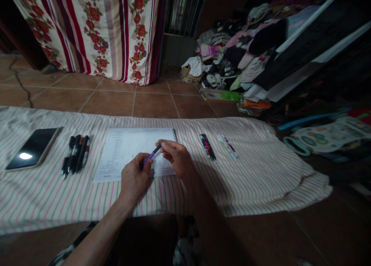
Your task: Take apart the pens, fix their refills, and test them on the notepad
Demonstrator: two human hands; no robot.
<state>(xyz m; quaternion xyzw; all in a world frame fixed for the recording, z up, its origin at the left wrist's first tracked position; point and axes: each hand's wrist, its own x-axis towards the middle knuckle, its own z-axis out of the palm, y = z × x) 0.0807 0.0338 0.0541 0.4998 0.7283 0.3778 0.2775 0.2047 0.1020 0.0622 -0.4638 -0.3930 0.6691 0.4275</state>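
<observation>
Over a spiral notebook (116,157) with printed pages, both my hands hold one purple and dark pen (152,153). My left hand (136,173) is closed around its purple lower end. At the dark upper end, my right hand (176,156) pinches the pen between thumb and fingers. The pen is tilted, rising to the right. Right of the notebook lies a small group of dark and red pens (207,148), and past it some pale pastel pens (228,146). Several black pens or markers (77,154) lie side by side left of the notebook.
A phone (33,148) with a dark screen lies at the left on the striped cloth (261,173). Beyond are floor tiles (153,103), a floral curtain (110,34) and a heap of clothes (232,53). Children's-patterned furniture (333,136) stands at the right.
</observation>
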